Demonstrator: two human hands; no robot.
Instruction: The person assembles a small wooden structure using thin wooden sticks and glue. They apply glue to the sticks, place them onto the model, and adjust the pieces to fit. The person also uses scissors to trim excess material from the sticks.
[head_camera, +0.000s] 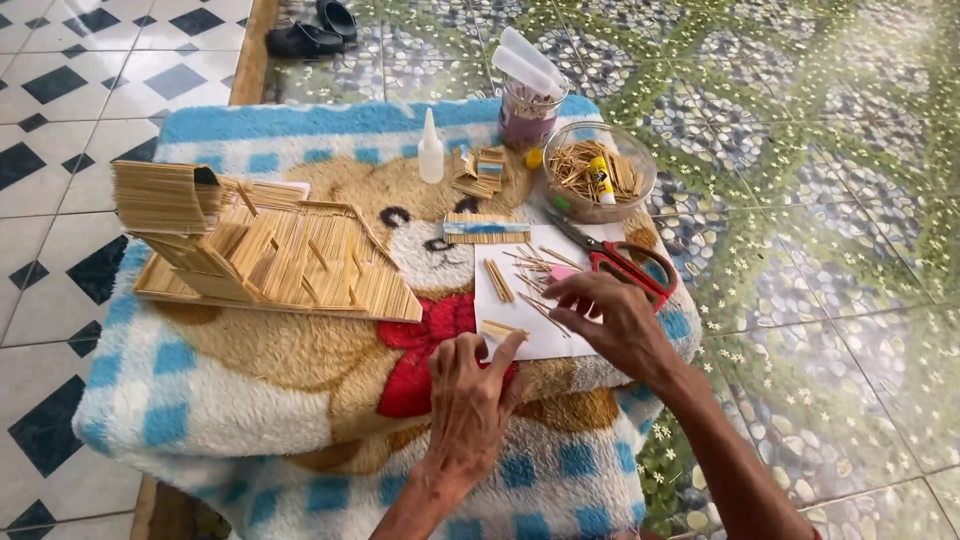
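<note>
Both forearms come in bare from the near edge and angle toward the middle of the scene. The left hand (470, 400) lies palm down with its back up, wrist straight, fingers (505, 350) stretched forward and slightly spread. The right hand (610, 320) sits farther and to the right, wrist bent, its fingers curled downward and pointing left, tips drawn close together.

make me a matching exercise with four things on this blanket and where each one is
Things:
1. glue bottle
2. scissors
3. stick house model
4. glass bowl

Places:
A. left part of the blanket
B. holds loose sticks and a glue stick
C. upright above the bear's eyes
D. on the white paper's right edge, beside the right hand

Pairs: 1-C, 2-D, 3-A, 4-B
</note>
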